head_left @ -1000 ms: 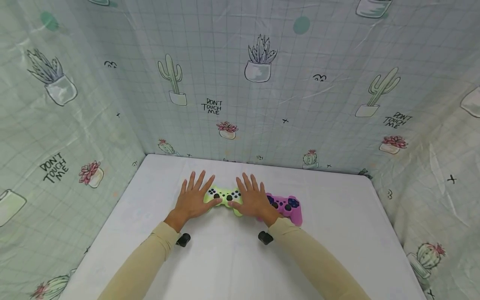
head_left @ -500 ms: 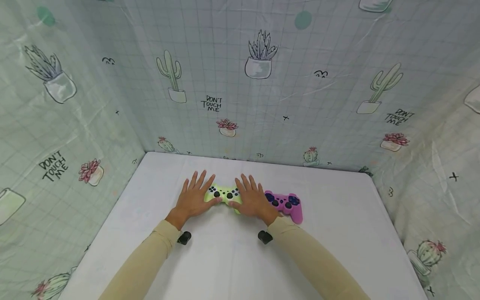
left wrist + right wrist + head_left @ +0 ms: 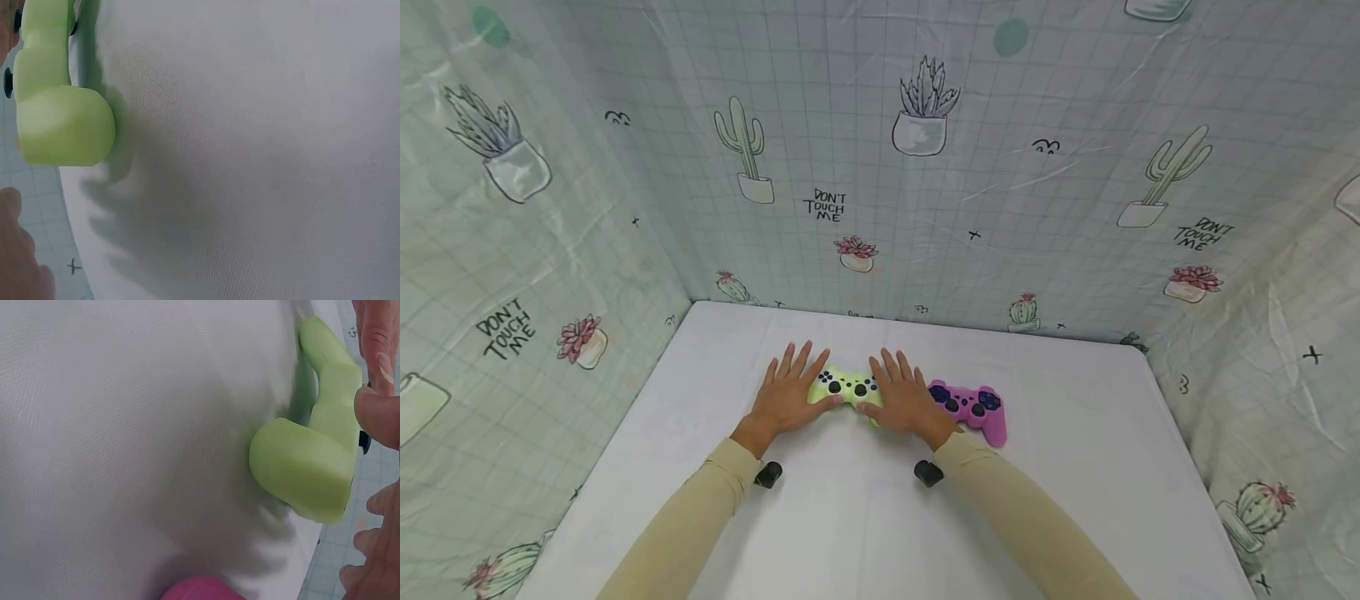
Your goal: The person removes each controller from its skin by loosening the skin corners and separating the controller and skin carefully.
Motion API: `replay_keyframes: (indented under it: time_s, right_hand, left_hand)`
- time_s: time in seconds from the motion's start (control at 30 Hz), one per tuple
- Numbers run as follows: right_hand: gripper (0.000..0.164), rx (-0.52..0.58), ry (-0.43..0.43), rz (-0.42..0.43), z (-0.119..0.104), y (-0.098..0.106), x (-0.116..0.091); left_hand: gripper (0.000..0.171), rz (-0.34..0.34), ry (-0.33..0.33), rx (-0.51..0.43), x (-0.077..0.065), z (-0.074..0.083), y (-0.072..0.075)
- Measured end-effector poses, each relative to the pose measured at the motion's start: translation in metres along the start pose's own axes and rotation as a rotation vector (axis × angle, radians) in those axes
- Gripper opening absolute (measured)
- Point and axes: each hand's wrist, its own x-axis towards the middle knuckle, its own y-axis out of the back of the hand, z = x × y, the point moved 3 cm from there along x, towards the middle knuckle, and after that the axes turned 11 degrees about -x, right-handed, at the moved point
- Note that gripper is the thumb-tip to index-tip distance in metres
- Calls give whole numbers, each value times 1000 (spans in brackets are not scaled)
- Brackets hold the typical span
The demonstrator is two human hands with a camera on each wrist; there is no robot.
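On my far left I have the tan left sleeve (image 3: 681, 521) with its black wrist camera (image 3: 768, 475); it leads up to the left hand (image 3: 784, 402), fingers straight and spread, grasping nothing, thumb reaching over the lime-green dual-stick game controller (image 3: 847, 385); that one lies on the white tabletop (image 3: 842, 525) between both hands, and I can't tell whether either thumb touches it; here's the right hand (image 3: 904, 400), also released, fingers splayed, covering the controller's right end from my head view; just beyond it sits the magenta dual-stick game controller (image 3: 964, 405), its left grip hidden behind that hand and wrist.
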Motion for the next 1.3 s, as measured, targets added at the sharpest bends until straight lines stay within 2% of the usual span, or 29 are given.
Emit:
replay_keyframes:
  time_s: [0.27, 0.4, 0.53, 0.8, 1.07, 1.3]
  right_hand:
    - [82, 28, 52, -11, 3, 0, 1]
    - [77, 53, 65, -37, 6, 1, 2]
    - [71, 123, 82, -80, 10, 2, 6]
    - [62, 236, 138, -80, 13, 3, 14]
    - [56, 338, 114, -48, 16, 0, 18]
    - [56, 395, 101, -35, 17, -1, 18]
  left_hand:
    - [93, -16, 3, -59, 4, -1, -1]
    - [92, -63, 10, -97, 7, -5, -2]
    - [89, -109, 5, -131, 10, -8, 1]
    - [82, -171, 52, -296, 14, -14, 9]
    - [69, -193, 9, -417, 14, -15, 9]
    - [62, -192, 14, -470, 17, -20, 11]
